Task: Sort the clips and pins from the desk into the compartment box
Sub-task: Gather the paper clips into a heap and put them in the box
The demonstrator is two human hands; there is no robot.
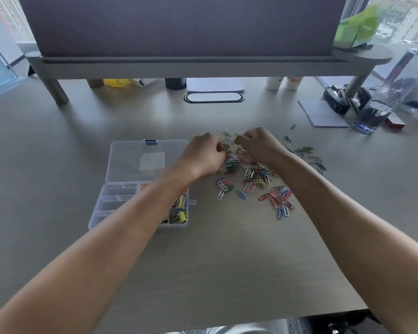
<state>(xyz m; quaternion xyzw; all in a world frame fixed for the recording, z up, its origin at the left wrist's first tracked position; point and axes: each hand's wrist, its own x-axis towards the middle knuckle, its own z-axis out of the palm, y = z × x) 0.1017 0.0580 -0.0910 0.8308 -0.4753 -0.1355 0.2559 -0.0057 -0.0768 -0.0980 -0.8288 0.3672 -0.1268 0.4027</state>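
A spread of coloured paper clips [258,174] lies on the grey desk [203,256], right of centre. Both my hands are over its far edge with fingers curled. My left hand [204,154] has its fingertips down among the clips and appears to pinch some. My right hand [257,143] pinches a clip at its fingertips. The clear compartment box [111,201] lies open at the left, its lid [135,157] folded back. My left forearm crosses over the box and hides part of it. Yellow and orange clips fill its right-hand compartments.
A monitor shelf [179,66] on grey legs spans the back of the desk. At the right stand a clear water bottle [381,102], a grey notepad [323,114] and a black tape dispenser [336,100]. A lone green clip [293,126] lies apart near the notepad.
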